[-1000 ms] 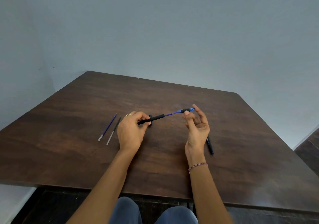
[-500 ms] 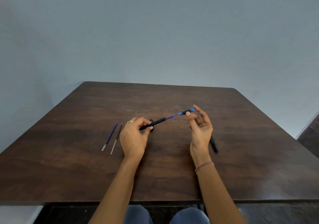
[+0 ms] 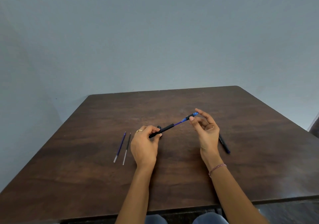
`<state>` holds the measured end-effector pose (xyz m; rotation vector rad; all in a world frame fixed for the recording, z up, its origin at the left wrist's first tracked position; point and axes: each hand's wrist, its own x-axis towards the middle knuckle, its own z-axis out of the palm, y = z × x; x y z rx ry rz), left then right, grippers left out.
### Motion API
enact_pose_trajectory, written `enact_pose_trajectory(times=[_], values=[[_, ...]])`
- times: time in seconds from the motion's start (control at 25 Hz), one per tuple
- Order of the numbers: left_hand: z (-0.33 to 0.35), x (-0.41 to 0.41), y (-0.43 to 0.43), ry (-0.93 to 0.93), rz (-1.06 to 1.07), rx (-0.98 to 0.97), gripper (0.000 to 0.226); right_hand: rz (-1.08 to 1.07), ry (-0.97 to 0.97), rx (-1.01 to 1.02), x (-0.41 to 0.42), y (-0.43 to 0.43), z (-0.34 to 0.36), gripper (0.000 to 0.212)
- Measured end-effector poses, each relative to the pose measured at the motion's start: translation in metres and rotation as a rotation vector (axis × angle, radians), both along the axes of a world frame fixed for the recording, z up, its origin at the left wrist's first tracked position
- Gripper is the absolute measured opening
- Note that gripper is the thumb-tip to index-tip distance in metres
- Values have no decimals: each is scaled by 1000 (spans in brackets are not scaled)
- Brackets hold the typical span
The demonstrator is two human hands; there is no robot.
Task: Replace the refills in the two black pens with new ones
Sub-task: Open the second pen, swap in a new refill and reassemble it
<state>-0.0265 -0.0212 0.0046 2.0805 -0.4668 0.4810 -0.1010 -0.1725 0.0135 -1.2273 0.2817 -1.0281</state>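
Note:
My left hand [image 3: 145, 146] grips the black pen barrel [image 3: 163, 130] above the table. My right hand [image 3: 206, 130] pinches the pen's blue-and-black tip section [image 3: 191, 116] between thumb and forefinger. A thin purple refill [image 3: 177, 123] runs between the barrel and the tip section, partly drawn out. A small black cap [image 3: 158, 127] shows just behind my left fingers. The second black pen [image 3: 224, 143] lies on the table right of my right hand. Two loose refills lie left of my left hand, one purple [image 3: 120, 146] and one dark [image 3: 126, 148].
The dark wooden table [image 3: 172, 180] reaches a plain grey wall at the back. Its front edge runs just above my knees. A dark piece of furniture shows at the far right edge.
The camera has tilted up, so the table sits lower in view. Both hands hold the same pen parts; the tip end has risen slightly.

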Motion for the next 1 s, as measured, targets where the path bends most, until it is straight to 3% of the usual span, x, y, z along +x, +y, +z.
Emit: enact_pose_trajectory(times=[0.52,1.0], values=[[-1,-2,-1,23,-84,-7,18,23,94,-190,4,2,-8,28],[-2,0,-1,12,-99,-20,19,34,112,-158,6,1,-10,19]])
